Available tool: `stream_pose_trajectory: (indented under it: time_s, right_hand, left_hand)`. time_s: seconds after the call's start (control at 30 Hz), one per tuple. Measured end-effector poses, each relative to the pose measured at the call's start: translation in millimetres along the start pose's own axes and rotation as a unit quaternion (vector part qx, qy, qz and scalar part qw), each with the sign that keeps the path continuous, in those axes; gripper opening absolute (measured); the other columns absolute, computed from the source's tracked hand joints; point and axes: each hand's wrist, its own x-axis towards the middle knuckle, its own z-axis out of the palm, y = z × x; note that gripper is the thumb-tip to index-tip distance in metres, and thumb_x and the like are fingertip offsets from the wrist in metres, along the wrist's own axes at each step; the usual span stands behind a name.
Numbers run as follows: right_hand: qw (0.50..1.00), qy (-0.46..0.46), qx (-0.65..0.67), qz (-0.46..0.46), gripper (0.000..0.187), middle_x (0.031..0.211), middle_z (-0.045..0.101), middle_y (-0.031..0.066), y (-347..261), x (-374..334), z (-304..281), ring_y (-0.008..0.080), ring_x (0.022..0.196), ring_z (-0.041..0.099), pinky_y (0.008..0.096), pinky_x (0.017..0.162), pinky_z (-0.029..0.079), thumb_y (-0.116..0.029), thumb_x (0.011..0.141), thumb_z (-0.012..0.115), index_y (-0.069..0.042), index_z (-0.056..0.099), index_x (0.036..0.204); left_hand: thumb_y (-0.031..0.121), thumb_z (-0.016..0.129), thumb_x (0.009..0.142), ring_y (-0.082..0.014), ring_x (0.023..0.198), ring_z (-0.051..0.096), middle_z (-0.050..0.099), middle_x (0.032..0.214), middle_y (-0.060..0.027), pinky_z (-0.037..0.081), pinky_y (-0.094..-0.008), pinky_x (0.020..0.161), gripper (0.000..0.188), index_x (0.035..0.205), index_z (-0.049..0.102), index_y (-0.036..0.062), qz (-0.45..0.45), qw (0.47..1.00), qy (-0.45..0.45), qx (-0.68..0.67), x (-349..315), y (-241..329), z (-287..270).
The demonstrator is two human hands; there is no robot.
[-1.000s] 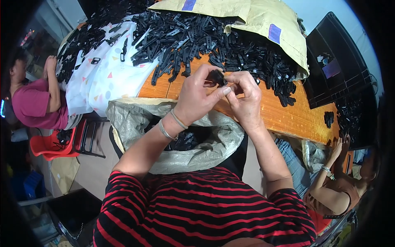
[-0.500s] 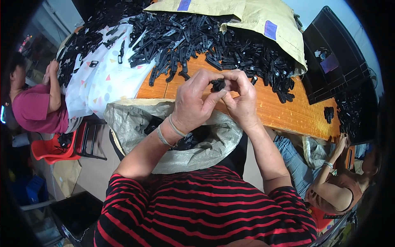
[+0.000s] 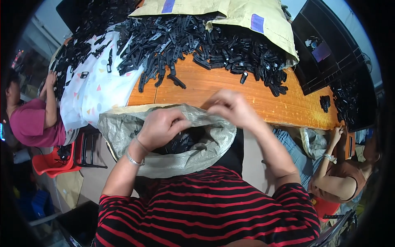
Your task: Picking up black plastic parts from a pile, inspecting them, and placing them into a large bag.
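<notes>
Over the mouth of a grey woven sack on my lap hovers my left hand. Its fingers are loosely curled, a gap shows between thumb and fingertips, and nothing is seen in it. Black plastic pieces lie inside the sack. My right hand is above the sack's far right rim, by the table edge. Motion blurs its fingers, so whether they hold anything cannot be made out. Beyond my hands a large heap of black plastic clips spreads over the wooden table, with one loose clip at its near edge.
Yellowish paper sacks lie over the back of the heap. A patterned white plastic sheet covers the table's left. A black crate stands tilted at the right. One person sits at the left, another at the right.
My hands were together over the table with a small black piece between their fingers. They have parted: the left has come down over the sack, the right has lowered toward its far rim.
</notes>
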Motion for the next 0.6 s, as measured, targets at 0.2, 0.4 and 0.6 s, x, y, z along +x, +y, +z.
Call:
stream_pose_trajectory:
  time_s: [0.2, 0.4, 0.6]
  right_hand:
    - [0.92, 0.089, -0.379, 0.043, 0.025, 0.106, 0.062, 0.0108, 74.2, -11.5, -63.0, 0.0326, 0.093, 0.062, 0.0383, 0.078, 0.052, 0.0, 0.082, 0.061, -0.006, 0.066, 0.106]
    - [0.923, 0.06, -0.376, 0.051, 0.02, 0.097, 0.058, 0.0111, 86.4, -3.5, -61.4, 0.0306, 0.095, 0.058, 0.0413, 0.078, 0.051, -0.007, 0.083, 0.065, -0.007, 0.067, 0.102]
    - [0.965, 0.093, -0.239, 0.059, 0.017, 0.093, 0.056, 0.0147, 65.3, -6.0, -49.9, 0.036, 0.086, 0.061, 0.0424, 0.073, 0.051, -0.011, 0.089, 0.064, -0.006, 0.063, 0.105]
  left_hand:
    - [0.015, 0.065, 0.085, -0.0314, 0.077, 0.064, 0.065, 0.082, -0.0127, 0.05, -0.0376, 0.069, 0.016, 0.095, 0.066, 0.0028, 0.15, 0.979, 0.107, 0.092, 59.6, -11.0, -0.9]
    - [0.013, 0.064, 0.085, -0.0351, 0.084, 0.063, 0.064, 0.087, -0.014, 0.051, -0.0424, 0.078, 0.019, 0.103, 0.067, 0.0071, 0.126, 0.963, 0.135, 0.198, 166.4, -39.9, 23.8]
    - [0.006, 0.066, 0.082, -0.0338, 0.092, 0.064, 0.063, 0.097, -0.0143, 0.052, -0.0434, 0.08, 0.017, 0.099, 0.068, 0.0084, 0.08, 0.972, 0.075, 0.207, 182.8, -41.9, 33.1]
